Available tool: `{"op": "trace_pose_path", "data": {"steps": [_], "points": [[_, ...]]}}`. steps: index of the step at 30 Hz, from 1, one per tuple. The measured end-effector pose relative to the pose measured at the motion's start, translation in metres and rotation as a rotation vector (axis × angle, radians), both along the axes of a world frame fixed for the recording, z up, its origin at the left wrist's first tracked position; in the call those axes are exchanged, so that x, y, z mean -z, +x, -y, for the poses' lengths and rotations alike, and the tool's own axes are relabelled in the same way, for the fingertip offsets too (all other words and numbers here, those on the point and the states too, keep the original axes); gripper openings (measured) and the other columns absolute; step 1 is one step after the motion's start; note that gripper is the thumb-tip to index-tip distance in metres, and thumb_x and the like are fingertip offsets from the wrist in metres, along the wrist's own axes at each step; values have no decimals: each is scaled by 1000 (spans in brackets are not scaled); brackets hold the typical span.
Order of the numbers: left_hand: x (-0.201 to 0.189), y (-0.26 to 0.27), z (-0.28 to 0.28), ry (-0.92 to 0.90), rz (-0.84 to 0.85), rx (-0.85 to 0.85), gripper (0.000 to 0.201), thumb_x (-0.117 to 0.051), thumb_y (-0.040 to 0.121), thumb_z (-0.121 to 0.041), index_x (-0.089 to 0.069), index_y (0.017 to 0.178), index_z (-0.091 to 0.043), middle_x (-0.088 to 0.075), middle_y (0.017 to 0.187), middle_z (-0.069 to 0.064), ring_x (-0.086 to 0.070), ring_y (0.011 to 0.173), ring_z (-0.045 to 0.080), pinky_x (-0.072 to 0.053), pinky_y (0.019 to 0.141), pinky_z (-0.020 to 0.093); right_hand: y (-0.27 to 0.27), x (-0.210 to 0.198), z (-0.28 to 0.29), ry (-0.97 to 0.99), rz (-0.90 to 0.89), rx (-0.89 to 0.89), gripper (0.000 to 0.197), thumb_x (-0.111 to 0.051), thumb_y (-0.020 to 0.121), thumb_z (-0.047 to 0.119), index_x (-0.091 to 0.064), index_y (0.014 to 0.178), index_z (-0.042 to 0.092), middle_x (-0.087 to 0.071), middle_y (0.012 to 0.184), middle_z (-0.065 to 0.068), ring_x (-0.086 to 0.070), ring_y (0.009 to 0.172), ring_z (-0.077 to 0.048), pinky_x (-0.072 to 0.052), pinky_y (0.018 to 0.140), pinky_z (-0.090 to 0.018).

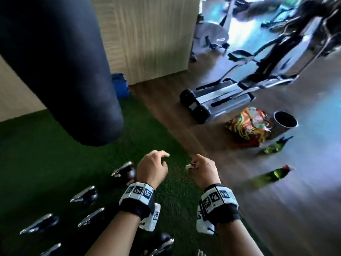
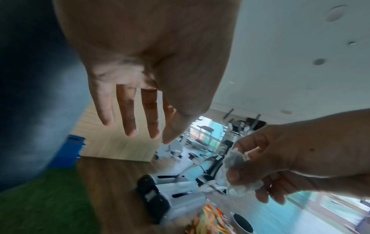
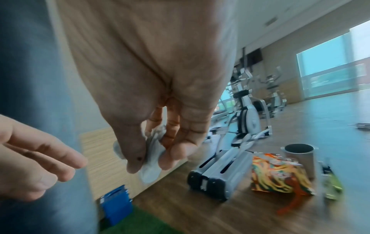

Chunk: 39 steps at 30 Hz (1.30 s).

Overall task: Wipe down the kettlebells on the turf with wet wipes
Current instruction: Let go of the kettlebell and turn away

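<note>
Several black kettlebells (image 1: 86, 195) with shiny handles stand on the green turf (image 1: 36, 154) at the lower left. Both hands hang in the air above the turf's right edge, well above the kettlebells. My right hand (image 1: 201, 169) pinches a crumpled white wet wipe (image 1: 191, 166) between thumb and fingers; the wipe (image 3: 152, 161) shows balled up in the right wrist view and the wipe (image 2: 236, 159) again in the left wrist view. My left hand (image 1: 155, 166) holds nothing, its fingers (image 2: 130, 114) straight and spread.
A dark punching bag (image 1: 60, 67) hangs over the turf at the left. On the wooden floor to the right lie a colourful bag (image 1: 249, 126), a metal bin (image 1: 285, 121) and two green bottles (image 1: 273, 175). Exercise machines (image 1: 230, 93) stand behind, blue box (image 1: 120, 85) by the wall.
</note>
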<state>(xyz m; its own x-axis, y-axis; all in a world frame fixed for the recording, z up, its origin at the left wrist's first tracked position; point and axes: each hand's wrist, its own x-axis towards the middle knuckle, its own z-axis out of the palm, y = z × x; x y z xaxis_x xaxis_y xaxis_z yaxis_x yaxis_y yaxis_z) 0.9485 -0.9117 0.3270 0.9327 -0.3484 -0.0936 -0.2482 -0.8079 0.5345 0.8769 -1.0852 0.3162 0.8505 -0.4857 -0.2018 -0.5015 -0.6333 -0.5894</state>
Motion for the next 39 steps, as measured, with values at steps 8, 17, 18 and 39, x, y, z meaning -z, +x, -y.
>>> {"op": "trace_pose_path", "data": {"steps": [8,17,18,39], "points": [[-4,-158,151,59,44,435,35,-63,92,-24,-67,124,-38,-69,121,-8,-66,111,17,-55,85,30,-218,-4,115,83,15,413,17,-77,81,19,-65,88,8,-72,89,-16,-68,91,-31,-55,80,-41],[21,-420,321,113,-25,869,35,-62,91,-29,-66,125,-39,-66,119,-13,-65,112,14,-52,90,29,-520,15,220,98,-103,859,13,-69,79,8,-65,84,19,-66,79,1,-64,81,-18,-45,70,-24],[27,-447,336,129,-47,905,35,-62,90,-29,-67,124,-39,-67,118,-13,-65,110,14,-52,89,29,-547,20,228,104,-127,888,13,-69,79,9,-65,84,20,-65,78,2,-63,80,-17,-45,70,-23],[368,-591,534,543,-338,1124,35,-58,88,-19,-70,118,-34,-65,122,-5,-64,115,24,-52,88,37,-704,343,359,444,-304,1348,25,-76,80,30,-55,71,21,-64,70,4,-63,74,-22,-48,66,-29]]}}
